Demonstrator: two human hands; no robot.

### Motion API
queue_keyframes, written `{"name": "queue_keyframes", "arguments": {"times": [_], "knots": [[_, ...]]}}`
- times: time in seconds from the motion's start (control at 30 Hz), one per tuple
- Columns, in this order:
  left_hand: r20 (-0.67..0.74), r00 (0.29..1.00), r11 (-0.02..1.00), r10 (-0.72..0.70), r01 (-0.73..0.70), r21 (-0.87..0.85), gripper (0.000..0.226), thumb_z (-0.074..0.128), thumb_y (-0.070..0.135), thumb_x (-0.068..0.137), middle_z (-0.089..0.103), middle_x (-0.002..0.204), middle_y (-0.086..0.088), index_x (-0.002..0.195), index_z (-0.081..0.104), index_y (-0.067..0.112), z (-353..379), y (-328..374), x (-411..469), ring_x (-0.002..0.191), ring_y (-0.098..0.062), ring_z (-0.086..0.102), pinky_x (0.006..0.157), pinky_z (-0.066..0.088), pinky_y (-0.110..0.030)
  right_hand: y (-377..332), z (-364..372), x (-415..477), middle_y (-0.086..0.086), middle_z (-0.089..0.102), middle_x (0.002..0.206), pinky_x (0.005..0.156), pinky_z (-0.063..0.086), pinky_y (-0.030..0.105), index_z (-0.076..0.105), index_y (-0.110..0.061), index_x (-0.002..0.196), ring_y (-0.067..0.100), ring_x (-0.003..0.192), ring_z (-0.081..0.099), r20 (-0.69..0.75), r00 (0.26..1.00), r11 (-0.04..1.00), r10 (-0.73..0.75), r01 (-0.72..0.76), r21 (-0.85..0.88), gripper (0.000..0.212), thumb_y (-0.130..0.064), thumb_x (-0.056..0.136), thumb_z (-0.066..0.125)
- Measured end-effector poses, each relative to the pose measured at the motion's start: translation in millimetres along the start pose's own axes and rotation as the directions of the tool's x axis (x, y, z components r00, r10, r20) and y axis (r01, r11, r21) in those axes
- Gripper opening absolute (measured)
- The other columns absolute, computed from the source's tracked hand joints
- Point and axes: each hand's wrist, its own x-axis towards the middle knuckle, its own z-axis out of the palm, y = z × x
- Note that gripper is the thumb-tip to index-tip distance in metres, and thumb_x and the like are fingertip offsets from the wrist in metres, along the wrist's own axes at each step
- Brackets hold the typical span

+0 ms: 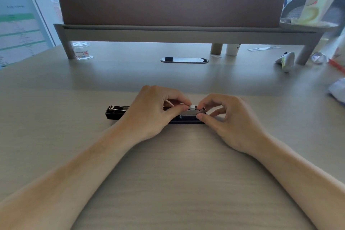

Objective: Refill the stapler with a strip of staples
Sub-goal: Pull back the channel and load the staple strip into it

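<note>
A black stapler lies opened flat across the desk, its lid end showing at the left. Its silver staple channel shows between my hands. My left hand covers the stapler's middle, with thumb and forefinger pinched on a small white pusher piece on top of the channel. My right hand grips the channel's right end between thumb and fingers. Whether a staple strip lies in the channel is hidden by my fingers.
A monitor on a grey riser stands at the back. A clear round box sits back left, a cable grommet behind the stapler, and a white cup, a white device and wrappers at the right.
</note>
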Motion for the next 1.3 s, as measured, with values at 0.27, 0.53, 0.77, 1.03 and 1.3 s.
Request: {"name": "queue_keyframes", "arguments": {"times": [0.27,0.53,0.77,1.03,1.3], "knots": [[0.063,0.995,0.988,0.075,-0.083,0.133,0.016,0.074,0.024,0.092,0.080,0.094,0.019,0.104,0.083,0.032,-4,0,-3,0.098,0.007,0.067,0.076,0.041,0.002,-2,-1,0,-0.012,0.076,0.086,0.077,0.058,0.023,0.072,-0.027,0.088,0.005,0.090,0.072,-0.016,1.000,0.999,-0.009,0.010,0.040,0.012,-0.020,0.085,0.082],[0.038,0.998,0.975,0.047,-0.054,0.217,0.010,0.080,0.038,0.083,0.079,0.081,0.012,0.086,0.077,0.029,-7,-8,-2,0.078,-0.011,0.073,0.069,0.051,-0.016,1,0,1,-0.009,0.076,0.087,0.078,0.062,0.035,0.068,-0.026,0.088,0.010,0.089,0.073,-0.023,1.000,0.997,-0.019,0.020,0.073,0.016,-0.020,0.084,0.083],[0.040,0.998,0.976,0.055,-0.063,0.208,0.008,0.080,0.035,0.084,0.077,0.076,0.009,0.086,0.077,0.029,-3,-5,-2,0.076,-0.009,0.072,0.068,0.051,-0.024,3,0,0,-0.009,0.076,0.087,0.078,0.061,0.037,0.068,-0.026,0.088,0.012,0.086,0.073,-0.019,1.000,0.997,-0.016,0.017,0.078,0.015,-0.024,0.084,0.082],[0.208,0.972,0.951,-0.105,0.036,0.308,0.036,0.085,0.034,0.073,0.074,0.095,0.015,0.097,0.058,0.032,-42,-18,0,0.088,-0.005,0.072,0.076,0.055,-0.025,4,-2,0,-0.009,0.076,0.096,0.081,0.059,0.039,0.067,-0.035,0.099,0.015,0.090,0.073,0.040,0.998,0.997,-0.055,0.052,0.058,0.016,-0.022,0.091,0.075],[0.316,0.928,0.934,-0.199,0.082,0.347,0.018,0.087,0.041,0.075,0.075,0.088,0.021,0.090,0.078,0.041,-71,-27,2,0.085,-0.003,0.068,0.065,0.045,-0.017,3,-3,0,-0.007,0.075,0.093,0.081,0.059,0.043,0.065,-0.036,0.103,0.017,0.087,0.073,0.022,1.000,0.993,-0.011,0.009,0.118,0.026,-0.019,0.089,0.079]]}}
